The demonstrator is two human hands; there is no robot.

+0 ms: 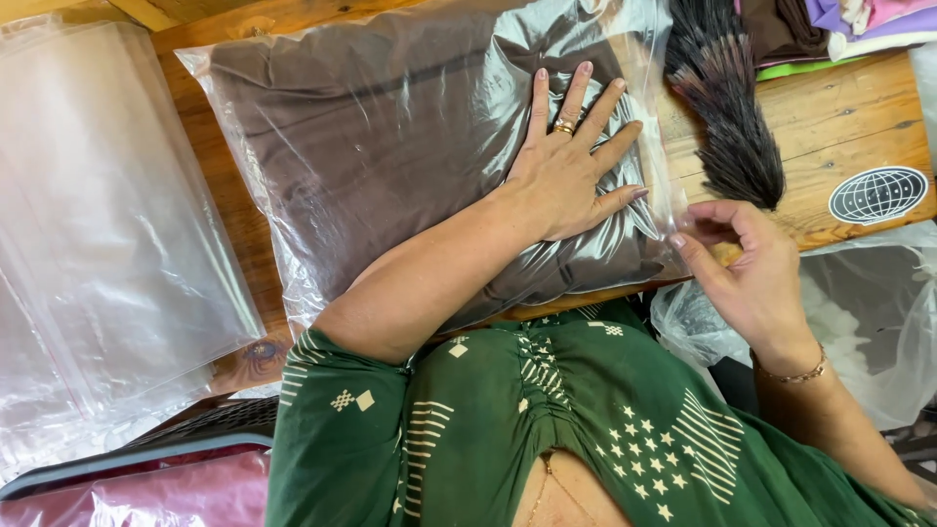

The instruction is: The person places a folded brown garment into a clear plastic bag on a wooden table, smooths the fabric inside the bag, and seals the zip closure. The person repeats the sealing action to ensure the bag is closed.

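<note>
A clear plastic bag holding folded dark brown fabric lies on a wooden table. My left hand lies flat on the bag with fingers spread, pressing near its right end. My right hand is at the bag's open right edge, with thumb and fingers pinching the plastic flap there.
A stack of empty clear plastic bags lies at the left. A dark bristly brush rests on the table by the bag's right end. Folded coloured cloth sits top right. Another plastic bag hangs below the table edge at right.
</note>
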